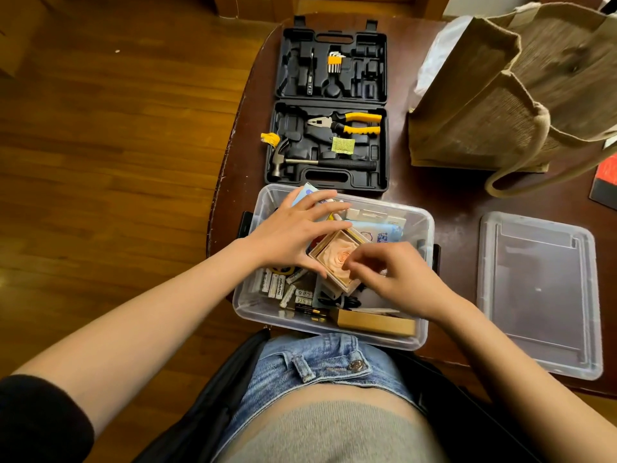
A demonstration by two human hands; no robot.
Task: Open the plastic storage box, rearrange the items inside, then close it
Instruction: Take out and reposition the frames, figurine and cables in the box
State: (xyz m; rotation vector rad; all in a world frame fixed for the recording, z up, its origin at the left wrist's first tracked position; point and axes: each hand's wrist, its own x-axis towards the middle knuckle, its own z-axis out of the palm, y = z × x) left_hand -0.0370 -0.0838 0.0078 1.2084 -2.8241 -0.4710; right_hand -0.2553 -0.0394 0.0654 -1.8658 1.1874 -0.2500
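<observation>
The clear plastic storage box (248, 304) stands open at the table's near edge, its clear lid (537, 292) lying flat to its right. Inside are several white batteries (278, 285), a brown cardboard box (377, 324), a blue wipes packet (384, 232) and a small wooden box with a peach rose (334, 262). My left hand (293, 230) spreads over the rose box, thumb on its left edge and fingers along its far side. My right hand (397, 275) has curled fingers pinching the rose box's right side.
A black tool case (329, 105) lies open behind the storage box with yellow pliers (354, 123) and a hammer (300, 160). A jute bag (507, 95) stands at the back right. The table's left edge drops to wooden floor (110, 162).
</observation>
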